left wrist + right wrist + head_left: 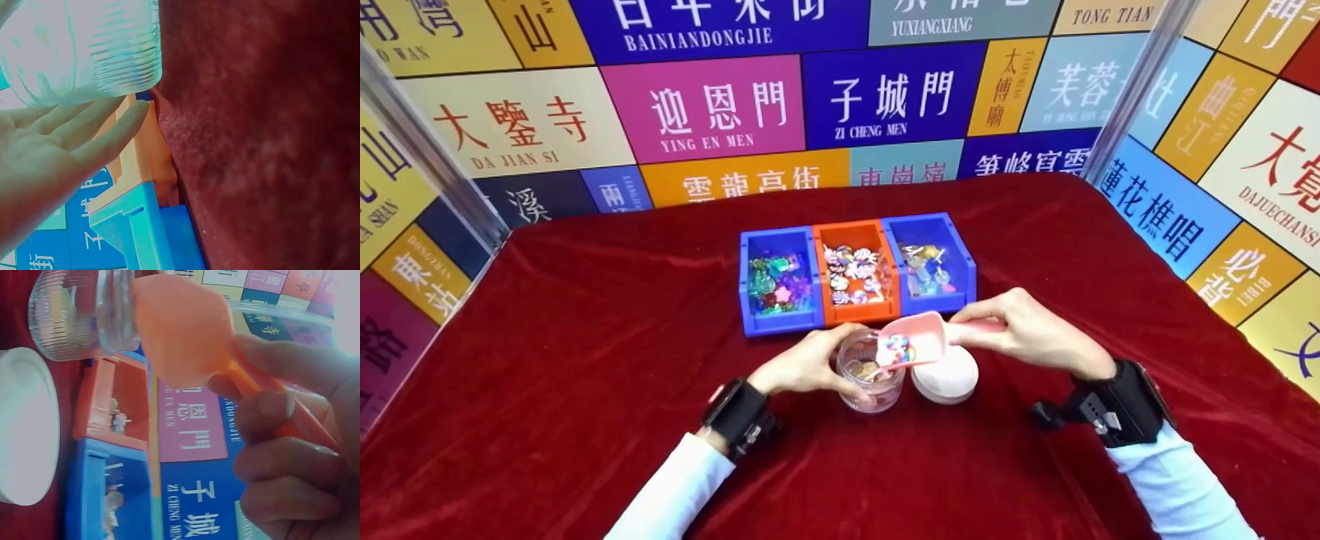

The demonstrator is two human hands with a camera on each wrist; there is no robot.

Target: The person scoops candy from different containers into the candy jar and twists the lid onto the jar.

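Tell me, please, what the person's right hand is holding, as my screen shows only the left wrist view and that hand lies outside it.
Observer: The right hand holds a pink plastic scoop by its handle.
Operator: Thank you; could you also say whether anything is in the scoop?
Observer: Yes, the head view shows small multicoloured pieces lying in it.
Operator: And would you kindly check what sits beside the clear ribbed jar on its right?
Observer: A round white object, possibly a lid, sits there on the dark red velvety cloth.
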